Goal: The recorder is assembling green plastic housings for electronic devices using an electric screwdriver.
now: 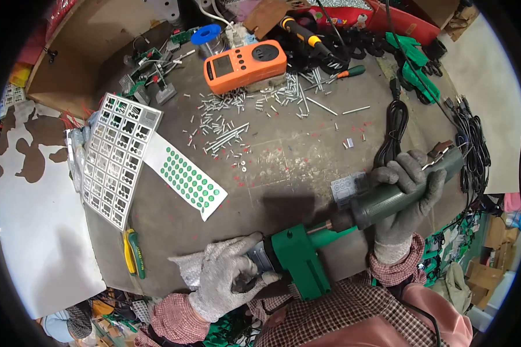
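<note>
My left hand (pixel 228 274), in a grey glove, is closed around the dark front end of a green power tool housing (pixel 298 254), held low in front of my chest. My right hand (pixel 410 191), gloved too, wraps round a dark green electric screwdriver (pixel 381 205) lying nearly level. Its bit points left and meets the upper part of the housing. Whether a screw sits under the tip is too small to tell. Behind the screwdriver's front end lies a small clear sheet with round marks (pixel 346 186).
Loose screws (pixel 226 110) are scattered before an orange meter (pixel 244 66). Left of them lie a sheet of green round stickers (pixel 191 182), a label sheet (pixel 118 156) and yellow-green snips (pixel 133 254). A coiled black cord (pixel 395 130) and green housings (pixel 414 69) are at right.
</note>
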A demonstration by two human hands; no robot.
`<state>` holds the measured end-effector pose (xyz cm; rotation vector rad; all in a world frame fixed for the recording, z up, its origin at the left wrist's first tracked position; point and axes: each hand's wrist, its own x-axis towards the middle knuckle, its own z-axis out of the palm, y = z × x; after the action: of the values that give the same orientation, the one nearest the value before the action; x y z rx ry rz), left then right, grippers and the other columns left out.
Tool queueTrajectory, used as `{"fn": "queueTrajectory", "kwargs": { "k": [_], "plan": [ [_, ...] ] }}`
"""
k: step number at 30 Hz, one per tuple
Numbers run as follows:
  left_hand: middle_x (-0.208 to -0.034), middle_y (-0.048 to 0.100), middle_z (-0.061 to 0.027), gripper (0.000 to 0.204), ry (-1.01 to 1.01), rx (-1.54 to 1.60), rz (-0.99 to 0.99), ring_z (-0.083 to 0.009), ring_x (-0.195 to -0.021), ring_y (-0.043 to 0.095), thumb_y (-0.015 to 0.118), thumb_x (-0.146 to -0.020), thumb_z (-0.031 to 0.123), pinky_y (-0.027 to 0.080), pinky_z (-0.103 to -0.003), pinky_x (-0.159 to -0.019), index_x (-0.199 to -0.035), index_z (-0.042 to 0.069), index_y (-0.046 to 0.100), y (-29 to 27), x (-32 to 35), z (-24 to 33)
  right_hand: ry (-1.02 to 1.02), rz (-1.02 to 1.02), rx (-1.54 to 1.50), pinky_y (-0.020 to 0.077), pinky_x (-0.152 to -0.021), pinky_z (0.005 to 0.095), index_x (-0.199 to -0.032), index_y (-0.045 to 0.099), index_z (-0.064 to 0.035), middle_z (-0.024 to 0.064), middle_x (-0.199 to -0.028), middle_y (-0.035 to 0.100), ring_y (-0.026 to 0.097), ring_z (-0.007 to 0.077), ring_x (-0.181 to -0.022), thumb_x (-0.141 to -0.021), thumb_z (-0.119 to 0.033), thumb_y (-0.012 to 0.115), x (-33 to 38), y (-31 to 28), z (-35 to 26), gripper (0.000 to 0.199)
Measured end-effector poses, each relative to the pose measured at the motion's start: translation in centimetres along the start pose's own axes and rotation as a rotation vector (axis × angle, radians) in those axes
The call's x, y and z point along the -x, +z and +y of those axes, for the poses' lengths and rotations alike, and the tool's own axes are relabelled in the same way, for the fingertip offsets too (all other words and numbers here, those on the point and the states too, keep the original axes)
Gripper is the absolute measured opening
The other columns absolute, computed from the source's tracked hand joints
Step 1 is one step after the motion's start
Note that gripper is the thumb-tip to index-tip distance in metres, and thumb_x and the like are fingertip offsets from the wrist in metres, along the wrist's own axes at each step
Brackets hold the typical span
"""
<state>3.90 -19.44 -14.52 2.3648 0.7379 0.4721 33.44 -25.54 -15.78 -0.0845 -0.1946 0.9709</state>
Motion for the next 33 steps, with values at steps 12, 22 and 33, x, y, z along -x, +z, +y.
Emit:
{"fn": "queueTrajectory", "kwargs": {
  "k": [12, 22, 33],
  "plan": [
    [-0.120, 0.068, -0.0181, 0.051, 0.082, -0.036, 0.054, -0.0350, -0.103, 0.067, 0.093, -0.068, 0.021, 0.052, -0.044, -0.089, -0.104, 0.010, 0.058, 0.5, 0.1, -0.3, -0.102, 0.081, -0.045, 0.0436, -0.084, 0.0374, -0.114, 0.055, -0.0094, -0.0008, -0.080, 0.052, 0.049, 0.0092, -0.067, -0.102, -0.038, 0.059, 3.4, -1.5, -2.4, 0.031],
    [-0.120, 0.068, -0.0166, 0.049, 0.068, -0.026, 0.066, -0.0337, -0.104, 0.066, 0.093, -0.070, 0.024, 0.051, -0.044, -0.090, -0.104, 0.010, 0.060, 0.6, 0.0, -0.2, -0.122, 0.047, -0.002, 0.0433, -0.083, 0.0360, -0.114, 0.055, -0.0090, -0.0023, -0.079, 0.052, 0.049, 0.0091, -0.068, -0.100, -0.038, 0.062, 3.3, -1.1, -1.0, 0.033],
    [-0.121, 0.067, -0.0158, 0.050, 0.026, 0.033, 0.011, -0.0326, -0.107, 0.066, 0.090, -0.075, 0.021, 0.049, -0.043, -0.089, -0.113, 0.006, 0.061, -0.1, -0.5, 0.4, -0.237, 0.095, 0.085, 0.0455, -0.072, 0.0312, -0.115, 0.050, -0.0115, -0.0043, -0.077, 0.046, 0.044, 0.0085, -0.067, -0.102, -0.046, 0.059, 2.8, 0.2, -0.8, 0.038]
  ]
}}
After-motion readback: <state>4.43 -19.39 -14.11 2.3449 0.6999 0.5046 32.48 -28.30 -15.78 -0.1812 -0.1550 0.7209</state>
